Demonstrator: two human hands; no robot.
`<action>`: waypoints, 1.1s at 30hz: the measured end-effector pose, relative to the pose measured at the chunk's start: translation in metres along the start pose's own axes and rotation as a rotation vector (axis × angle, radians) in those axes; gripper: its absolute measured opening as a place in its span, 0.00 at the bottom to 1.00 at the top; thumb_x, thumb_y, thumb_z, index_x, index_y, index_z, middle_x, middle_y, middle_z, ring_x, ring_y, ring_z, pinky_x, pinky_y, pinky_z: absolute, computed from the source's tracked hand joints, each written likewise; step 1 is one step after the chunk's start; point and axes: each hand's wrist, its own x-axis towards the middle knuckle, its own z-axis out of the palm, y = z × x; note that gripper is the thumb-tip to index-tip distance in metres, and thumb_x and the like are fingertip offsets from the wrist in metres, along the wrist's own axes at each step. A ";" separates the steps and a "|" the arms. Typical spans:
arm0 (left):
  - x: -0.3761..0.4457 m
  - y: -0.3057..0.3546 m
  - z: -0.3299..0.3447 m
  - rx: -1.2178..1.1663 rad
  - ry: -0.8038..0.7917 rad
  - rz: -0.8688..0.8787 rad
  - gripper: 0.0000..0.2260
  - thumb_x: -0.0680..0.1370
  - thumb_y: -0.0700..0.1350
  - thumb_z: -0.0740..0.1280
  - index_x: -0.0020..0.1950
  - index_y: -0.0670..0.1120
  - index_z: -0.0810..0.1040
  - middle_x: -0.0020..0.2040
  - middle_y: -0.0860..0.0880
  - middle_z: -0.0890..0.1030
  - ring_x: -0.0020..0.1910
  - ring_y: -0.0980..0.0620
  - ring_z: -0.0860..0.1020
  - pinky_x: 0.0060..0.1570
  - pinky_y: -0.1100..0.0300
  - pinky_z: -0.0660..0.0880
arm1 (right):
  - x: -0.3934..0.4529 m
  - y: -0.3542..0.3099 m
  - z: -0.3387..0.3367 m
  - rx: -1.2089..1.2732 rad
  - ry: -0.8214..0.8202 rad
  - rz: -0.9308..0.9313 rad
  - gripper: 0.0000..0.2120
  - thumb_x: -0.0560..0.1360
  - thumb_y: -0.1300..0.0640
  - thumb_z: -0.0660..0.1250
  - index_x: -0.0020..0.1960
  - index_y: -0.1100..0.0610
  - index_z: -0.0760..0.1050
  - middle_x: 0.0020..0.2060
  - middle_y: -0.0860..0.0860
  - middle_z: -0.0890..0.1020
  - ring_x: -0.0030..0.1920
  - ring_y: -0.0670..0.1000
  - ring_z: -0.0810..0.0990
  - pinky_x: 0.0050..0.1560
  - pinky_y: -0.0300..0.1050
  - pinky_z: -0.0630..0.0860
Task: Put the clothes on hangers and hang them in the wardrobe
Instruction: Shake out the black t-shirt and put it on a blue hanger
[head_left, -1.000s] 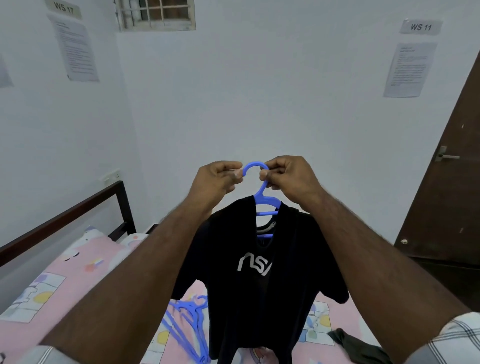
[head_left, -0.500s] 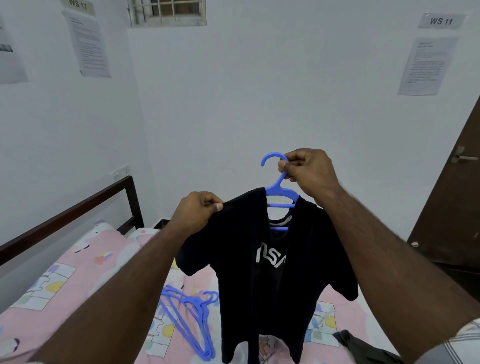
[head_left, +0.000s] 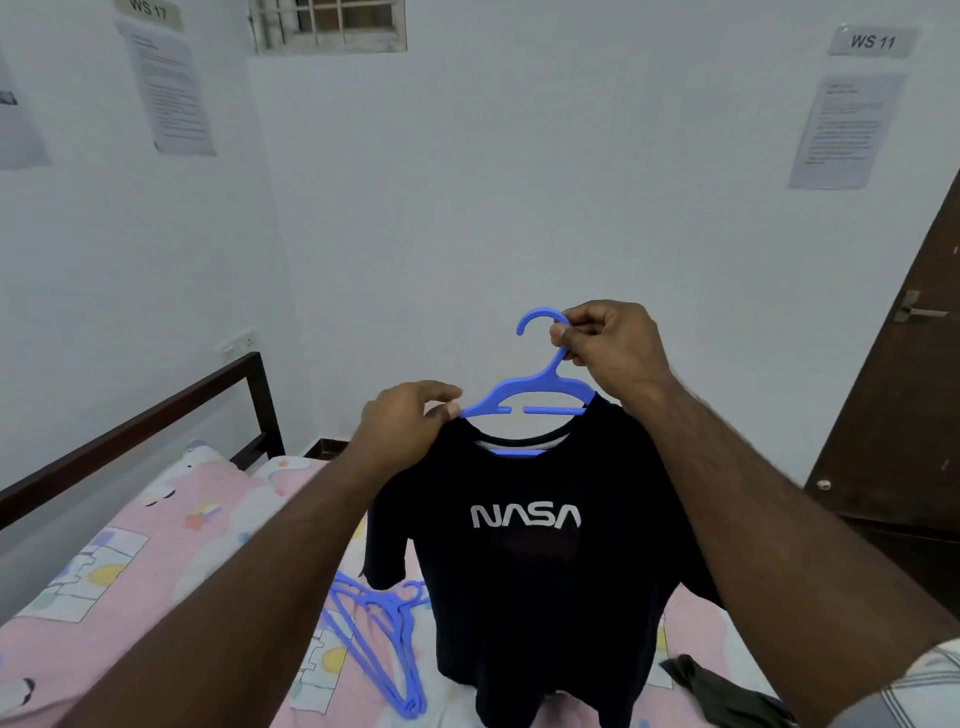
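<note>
A black T-shirt (head_left: 524, 561) with a white NASA print hangs in the air on a blue plastic hanger (head_left: 530, 397). My right hand (head_left: 608, 348) grips the hanger's neck just under the hook. My left hand (head_left: 410, 421) pinches the shirt's left shoulder at the end of the hanger's left arm. The hanger's left arm tip sticks out bare of the collar; its right arm is under the fabric. The shirt faces me, flat and open.
Several spare blue hangers (head_left: 379, 639) lie on the pink patterned bed (head_left: 130, 561) below. A dark green garment (head_left: 727, 691) lies at the bed's lower right. A dark bed frame (head_left: 156, 410) runs along the left wall; a brown door (head_left: 904, 395) stands at right.
My left hand left the hook and went down to the shirt's left shoulder. The shirt turned from edge-on to face me, so its print reads in full.
</note>
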 end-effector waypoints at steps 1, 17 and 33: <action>0.000 0.006 0.003 0.006 -0.028 0.014 0.12 0.81 0.53 0.66 0.63 0.57 0.81 0.61 0.59 0.82 0.65 0.54 0.77 0.69 0.49 0.70 | -0.001 -0.001 0.000 0.006 0.005 -0.002 0.02 0.74 0.58 0.75 0.46 0.55 0.84 0.36 0.50 0.86 0.34 0.46 0.84 0.44 0.42 0.81; 0.013 0.059 -0.008 -0.298 0.073 0.041 0.05 0.81 0.45 0.66 0.48 0.49 0.81 0.43 0.51 0.84 0.43 0.56 0.84 0.39 0.63 0.76 | -0.019 0.053 -0.059 -0.306 -0.346 0.114 0.11 0.73 0.55 0.76 0.55 0.49 0.84 0.47 0.41 0.86 0.51 0.42 0.83 0.62 0.44 0.76; 0.018 0.045 -0.047 -0.308 0.177 0.024 0.06 0.82 0.42 0.66 0.51 0.45 0.83 0.45 0.48 0.85 0.44 0.57 0.80 0.33 0.80 0.69 | -0.020 0.068 -0.080 -0.572 -0.395 0.176 0.07 0.76 0.56 0.73 0.53 0.50 0.84 0.46 0.46 0.85 0.51 0.49 0.82 0.47 0.41 0.73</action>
